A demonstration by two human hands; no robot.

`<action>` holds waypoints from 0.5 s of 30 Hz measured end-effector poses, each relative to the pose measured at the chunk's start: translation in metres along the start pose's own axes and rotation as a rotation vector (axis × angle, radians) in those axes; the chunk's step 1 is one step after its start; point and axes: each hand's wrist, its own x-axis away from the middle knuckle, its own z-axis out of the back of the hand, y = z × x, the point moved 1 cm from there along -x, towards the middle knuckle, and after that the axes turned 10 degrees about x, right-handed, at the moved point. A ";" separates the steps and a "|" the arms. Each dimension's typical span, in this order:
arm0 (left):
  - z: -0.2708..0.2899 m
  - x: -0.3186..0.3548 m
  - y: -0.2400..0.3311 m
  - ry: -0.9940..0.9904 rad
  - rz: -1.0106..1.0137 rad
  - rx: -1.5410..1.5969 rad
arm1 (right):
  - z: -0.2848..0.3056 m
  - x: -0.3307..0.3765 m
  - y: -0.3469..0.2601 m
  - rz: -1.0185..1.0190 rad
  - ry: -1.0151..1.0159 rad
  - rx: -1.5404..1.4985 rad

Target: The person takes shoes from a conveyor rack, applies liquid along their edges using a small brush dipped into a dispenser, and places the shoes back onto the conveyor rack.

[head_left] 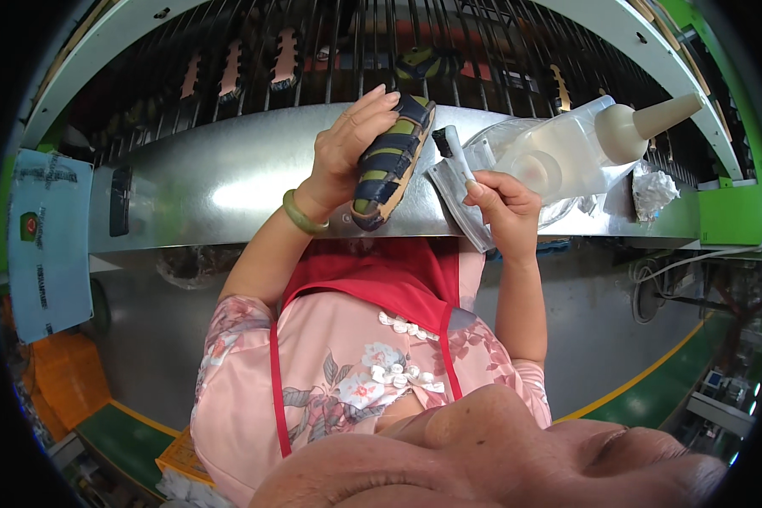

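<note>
Left hand (351, 140) is closed on a strappy shoe (389, 161), navy and lime green with a tan edge along the sole side. Fingers wrap over the upper from the left, thumb side not fully visible. Shoe is up in the hand over the metal ledge (254, 173), tilted, one end toward the body, the other toward the rods.

Right hand (506, 207) pinches the pale handle of a small brush (459, 157), thumb and fingertips only. Its dark head points at the shoe's right flank and sits just beside it; can't tell from here if they touch. A pale grey strip (464, 207) runs below the brush toward the ledge edge; can't tell if the right hand has any of it.

Green bangle (303, 213) on the left wrist. Right of the brush: translucent squeeze bottle (559, 152) with cream nozzle, leaning over, nozzle up and to the right, clear plastic around its base. Crumpled whitish wrap (654, 191) past that, near the ledge's right end.

Behind the ledge: rack of dark rods (360, 59), with another navy-green shoe (427, 64) and pinkish pieces with notched edges (284, 59) on it. Far left: pale blue board (55, 254), dark flat item (120, 201) beside it. Red apron (372, 275) and floral top (330, 351) on the worker, orange crate (66, 377) low at left
</note>
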 end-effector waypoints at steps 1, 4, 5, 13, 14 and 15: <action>0.000 -0.003 0.001 0.011 -0.026 -0.025 | -0.001 -0.001 -0.001 -0.003 -0.005 0.007; 0.001 -0.006 0.002 0.014 -0.063 -0.074 | -0.006 0.001 -0.004 0.011 -0.002 0.050; 0.002 -0.006 0.002 0.015 -0.061 -0.075 | -0.008 0.000 -0.005 0.010 -0.004 0.051; 0.001 -0.006 0.002 0.032 -0.082 -0.107 | -0.012 0.004 0.013 -0.007 0.010 0.157; 0.001 -0.006 0.002 0.033 -0.081 -0.107 | -0.011 0.007 0.017 -0.008 0.009 0.158; 0.002 -0.007 0.002 0.022 -0.085 -0.120 | -0.010 0.011 0.020 -0.001 0.009 0.095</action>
